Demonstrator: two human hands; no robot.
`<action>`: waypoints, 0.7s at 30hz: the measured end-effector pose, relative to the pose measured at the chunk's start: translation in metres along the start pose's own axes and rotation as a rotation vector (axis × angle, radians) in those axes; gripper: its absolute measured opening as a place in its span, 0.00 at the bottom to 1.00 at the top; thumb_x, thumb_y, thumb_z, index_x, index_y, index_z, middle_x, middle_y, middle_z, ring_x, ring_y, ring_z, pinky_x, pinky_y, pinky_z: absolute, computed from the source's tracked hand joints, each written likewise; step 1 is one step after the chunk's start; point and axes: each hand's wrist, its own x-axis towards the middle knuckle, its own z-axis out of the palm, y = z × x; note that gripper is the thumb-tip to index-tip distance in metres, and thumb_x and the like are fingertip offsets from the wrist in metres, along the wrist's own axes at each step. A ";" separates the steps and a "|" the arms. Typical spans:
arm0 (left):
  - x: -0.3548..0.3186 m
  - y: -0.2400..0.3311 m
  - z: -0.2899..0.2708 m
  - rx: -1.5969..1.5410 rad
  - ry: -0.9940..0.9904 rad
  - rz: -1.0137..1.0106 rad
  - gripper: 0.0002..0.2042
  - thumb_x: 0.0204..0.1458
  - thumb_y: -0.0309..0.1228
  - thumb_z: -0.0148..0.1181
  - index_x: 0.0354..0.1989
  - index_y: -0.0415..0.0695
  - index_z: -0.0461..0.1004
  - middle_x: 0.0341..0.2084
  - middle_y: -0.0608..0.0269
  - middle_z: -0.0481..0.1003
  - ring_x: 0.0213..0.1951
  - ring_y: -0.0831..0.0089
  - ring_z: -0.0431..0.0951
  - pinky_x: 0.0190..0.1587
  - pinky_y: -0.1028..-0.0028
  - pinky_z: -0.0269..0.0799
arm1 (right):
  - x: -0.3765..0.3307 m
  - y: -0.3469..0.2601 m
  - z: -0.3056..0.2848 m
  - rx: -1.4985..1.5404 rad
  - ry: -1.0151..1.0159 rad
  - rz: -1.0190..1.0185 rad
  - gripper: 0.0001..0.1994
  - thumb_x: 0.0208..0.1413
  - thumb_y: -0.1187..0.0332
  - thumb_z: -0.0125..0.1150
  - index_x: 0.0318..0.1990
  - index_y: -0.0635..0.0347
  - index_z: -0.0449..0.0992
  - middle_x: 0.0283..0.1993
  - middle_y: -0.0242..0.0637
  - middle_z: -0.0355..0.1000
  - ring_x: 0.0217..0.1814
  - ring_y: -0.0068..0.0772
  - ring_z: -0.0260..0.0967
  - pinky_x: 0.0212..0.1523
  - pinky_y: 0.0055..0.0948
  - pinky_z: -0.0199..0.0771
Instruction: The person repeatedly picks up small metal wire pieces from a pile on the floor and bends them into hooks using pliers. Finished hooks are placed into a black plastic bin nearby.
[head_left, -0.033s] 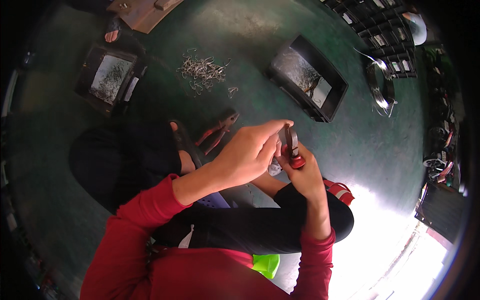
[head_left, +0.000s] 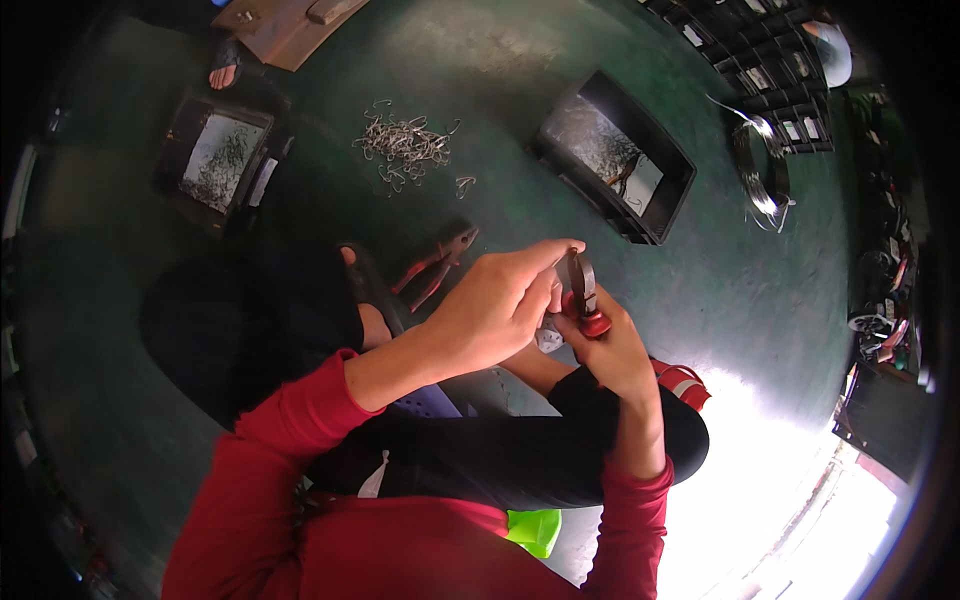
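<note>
The person sits low over a dark green floor [head_left: 520, 190], both hands raised close together in front of the knees. The right hand [head_left: 615, 350] is closed around the red handles of a small pair of pliers [head_left: 580, 290], whose dark head points up and away from the palm. The left hand [head_left: 495, 305] is curled in from the other side, thumb and forefinger pinched at the plier head; whatever small piece they pinch there is too tiny to make out, most likely a bit of wire.

Just beyond the left hand, on the floor, lies a second pair of pliers with reddish handles [head_left: 435, 262], untouched. Farther out from that hand sits a loose heap of bent wire pieces [head_left: 405, 145], and well off to its left a dark tray [head_left: 215, 160] of similar small pieces. Beyond the right hand stands an open black box [head_left: 615, 160], and farther right a coil of wire [head_left: 760, 175].

To my eye, the bend will go best if the left fingertips keep the piece steady right at the jaws while the right hand squeezes evenly, wrists kept close so nothing slips.
</note>
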 end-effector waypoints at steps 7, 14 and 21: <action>0.069 -0.053 -0.003 0.267 0.037 -0.090 0.04 0.60 0.24 0.48 0.40 0.37 0.63 0.27 0.56 0.78 0.23 0.72 0.77 0.28 0.73 0.71 | -0.007 0.009 -0.034 -0.488 0.126 0.150 0.12 0.50 0.72 0.60 0.41 0.66 0.68 0.33 0.50 0.75 0.41 0.54 0.73 0.40 0.45 0.68; 0.244 -0.105 0.027 0.608 0.042 0.039 0.21 0.53 0.39 0.61 0.51 0.39 0.70 0.42 0.52 0.79 0.45 0.59 0.79 0.48 0.66 0.73 | -0.008 0.023 -0.032 -0.677 0.094 0.176 0.11 0.45 0.76 0.57 0.39 0.63 0.68 0.36 0.51 0.74 0.40 0.55 0.72 0.41 0.51 0.69; 0.209 -0.258 -0.070 0.812 0.066 -0.254 0.08 0.49 0.34 0.62 0.35 0.47 0.79 0.33 0.57 0.80 0.39 0.59 0.80 0.42 0.64 0.75 | -0.004 0.026 -0.028 -0.699 0.105 0.138 0.13 0.42 0.78 0.59 0.38 0.61 0.68 0.35 0.46 0.70 0.41 0.51 0.69 0.45 0.46 0.65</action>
